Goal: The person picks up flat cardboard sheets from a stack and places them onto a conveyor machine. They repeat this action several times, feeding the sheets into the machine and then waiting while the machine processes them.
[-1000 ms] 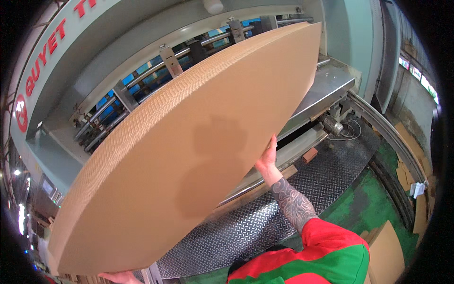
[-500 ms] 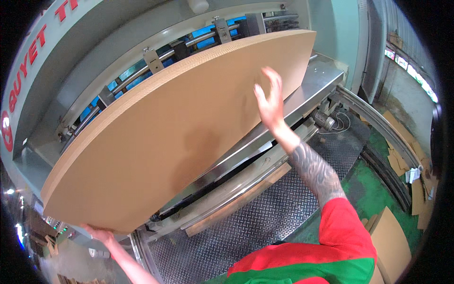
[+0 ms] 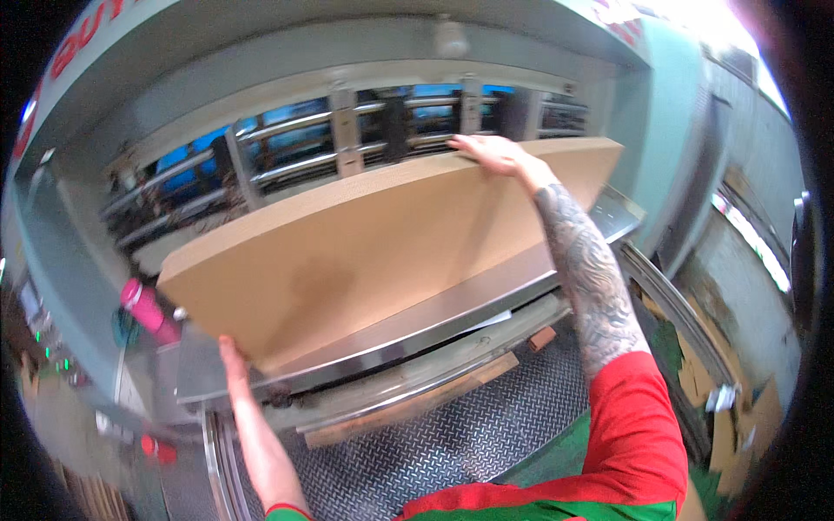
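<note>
Corrugated cardboard stack (image 3: pixel 382 260) stands tilted on the steel bench (image 3: pixel 460 305), a bench strip showing along its lower edge, the metal rollers (image 3: pixel 291 130) behind. The right hand (image 3: pixel 499 157) lies over the upper edge, fingers outstretched, close together. The left hand (image 3: pixel 235 366) meets the lower-left corner; its grip cannot be told.

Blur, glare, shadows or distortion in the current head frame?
Head view throughout: blur softens the pink bottle and metal bars; blown-out light upper right; soft dark shadow on the cardboard stack; fisheye bends the front of the metal table.
</note>
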Available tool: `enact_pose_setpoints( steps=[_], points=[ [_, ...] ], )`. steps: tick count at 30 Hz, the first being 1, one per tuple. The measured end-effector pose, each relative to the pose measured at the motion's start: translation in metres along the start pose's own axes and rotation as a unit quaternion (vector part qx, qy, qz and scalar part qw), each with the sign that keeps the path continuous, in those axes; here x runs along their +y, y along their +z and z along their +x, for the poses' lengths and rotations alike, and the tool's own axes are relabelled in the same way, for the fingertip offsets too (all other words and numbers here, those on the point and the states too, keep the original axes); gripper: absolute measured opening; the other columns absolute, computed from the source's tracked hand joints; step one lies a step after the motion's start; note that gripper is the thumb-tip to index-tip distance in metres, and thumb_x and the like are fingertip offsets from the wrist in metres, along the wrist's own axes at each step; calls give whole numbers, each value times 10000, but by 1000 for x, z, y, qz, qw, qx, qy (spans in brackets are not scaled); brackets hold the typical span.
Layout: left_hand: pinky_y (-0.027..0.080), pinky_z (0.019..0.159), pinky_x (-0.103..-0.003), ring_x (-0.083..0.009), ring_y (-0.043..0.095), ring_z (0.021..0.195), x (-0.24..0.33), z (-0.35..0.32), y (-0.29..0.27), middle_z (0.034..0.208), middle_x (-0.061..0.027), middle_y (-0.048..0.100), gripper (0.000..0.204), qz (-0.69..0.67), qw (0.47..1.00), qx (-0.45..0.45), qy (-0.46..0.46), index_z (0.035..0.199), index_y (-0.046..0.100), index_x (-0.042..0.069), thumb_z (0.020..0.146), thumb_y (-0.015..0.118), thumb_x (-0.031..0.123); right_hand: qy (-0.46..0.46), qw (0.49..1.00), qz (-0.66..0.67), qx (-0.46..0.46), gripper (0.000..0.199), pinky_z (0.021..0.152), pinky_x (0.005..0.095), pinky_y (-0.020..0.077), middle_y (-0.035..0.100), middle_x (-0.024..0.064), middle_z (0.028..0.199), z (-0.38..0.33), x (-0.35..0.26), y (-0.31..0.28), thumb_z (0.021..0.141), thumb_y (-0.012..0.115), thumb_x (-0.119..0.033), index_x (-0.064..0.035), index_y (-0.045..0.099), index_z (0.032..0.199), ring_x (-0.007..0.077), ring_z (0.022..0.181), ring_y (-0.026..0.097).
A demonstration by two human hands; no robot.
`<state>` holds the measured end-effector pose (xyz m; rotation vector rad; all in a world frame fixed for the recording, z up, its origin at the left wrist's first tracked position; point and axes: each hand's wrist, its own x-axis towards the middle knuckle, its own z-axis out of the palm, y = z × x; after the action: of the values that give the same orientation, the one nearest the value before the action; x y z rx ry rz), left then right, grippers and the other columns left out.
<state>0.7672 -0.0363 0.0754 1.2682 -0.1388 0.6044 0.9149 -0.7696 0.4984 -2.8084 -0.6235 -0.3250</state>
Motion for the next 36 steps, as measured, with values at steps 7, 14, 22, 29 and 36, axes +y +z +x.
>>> enact_pose_setpoints(
  steps=[7, 14, 22, 29, 36],
  points=[
    [299, 1307, -465, -284, 371, 1603, 13, -15, 59, 1726, -126, 440, 995, 109, 991, 0, -72, 1716, 370, 54, 1036, 628, 733, 36, 990, 137, 12, 737, 1298, 410, 359, 568, 146, 1670, 7, 24, -6, 1141, 362, -652, -135, 616, 1601, 300, 1563, 503],
    [280, 1329, -467, -308, 342, 1638, 78, -16, 155, 1751, -171, 417, 1160, 124, 989, 49, 66, 1758, 299, 97, 928, 735, 779, 43, 995, 58, 74, 766, 1240, 441, 412, 692, 217, 1500, 26, 54, 2, 1127, 323, -691, -147, 747, 1459, 393, 1445, 603],
    [311, 1303, -439, -278, 382, 1601, 91, -12, 159, 1736, -147, 427, 1039, 85, 996, 1, -9, 1729, 319, 25, 1033, 643, 725, 52, 996, 35, 66, 724, 1131, 454, 489, 749, 246, 1372, 51, 62, 5, 1120, 347, -681, -183, 780, 1416, 412, 1297, 688],
    [309, 1305, -444, -273, 384, 1603, 69, -14, 143, 1729, -143, 443, 983, 98, 992, 4, 78, 1728, 336, 50, 1056, 627, 706, 36, 995, 36, 89, 703, 1081, 446, 514, 780, 234, 1296, 48, 59, 7, 1113, 417, -654, -115, 801, 1350, 395, 1238, 719],
    [331, 1292, -470, -267, 402, 1580, -28, -51, 102, 1734, -107, 426, 907, -18, 999, 33, 6, 1729, 329, 87, 1109, 475, 732, 35, 994, -46, 97, 585, 1022, 498, 541, 785, 215, 1249, 43, 50, 5, 1151, 391, -535, -135, 778, 1334, 420, 1165, 731]
  ],
)
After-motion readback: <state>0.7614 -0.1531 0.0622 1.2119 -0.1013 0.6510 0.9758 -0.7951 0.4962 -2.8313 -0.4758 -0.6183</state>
